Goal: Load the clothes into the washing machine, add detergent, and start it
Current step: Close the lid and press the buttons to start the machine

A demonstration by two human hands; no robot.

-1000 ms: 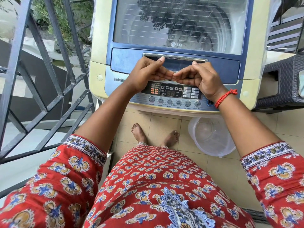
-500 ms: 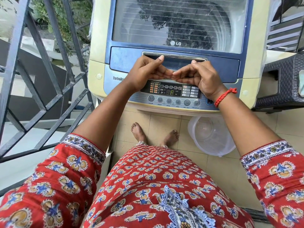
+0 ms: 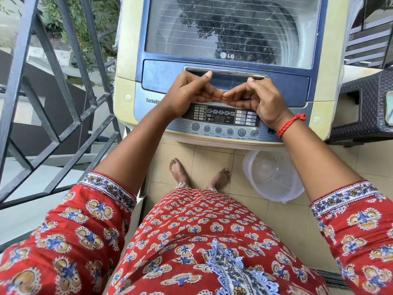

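1. Both hands are seen resting over the front of the washing machine (image 3: pixel 223 60), between its lid handle and its control panel.
2. Left hand (image 3: pixel 189 92): the fingers are curled inward and nothing is held in them; the thumb is raised so that its tip lies at the edge of the handle recess (image 3: pixel 225 71).
3. Right hand (image 3: pixel 257 99): the fingers are likewise bent toward the palm with nothing grasped, and the thumb tip is placed at the right end of the same recess.
4. The fingertips of the two hands are brought together, touching or nearly touching, just above the control panel (image 3: pixel 221 116).
5. A red thread bracelet (image 3: pixel 290 124) is worn on the right wrist.
6. The machine's lid (image 3: pixel 231 28) is shut; ribbed drum walls and a tree's reflection are seen through its clear window. Whether clothes lie inside cannot be told.
7. A row of round buttons (image 3: pixel 224 131) is set below the dark display, whose digits are dim.
8. A clear plastic tub (image 3: pixel 272 177) is placed on the tiled floor (image 3: pixel 212 158), partly under the machine's front edge, to the right of two bare feet (image 3: pixel 200 173).
9. A grey metal railing (image 3: pixel 53 103) is seen to the left of the machine, and a dark woven stool (image 3: pixel 365 103) to its right.
10. A red printed garment (image 3: pixel 191 241) is worn by the person.
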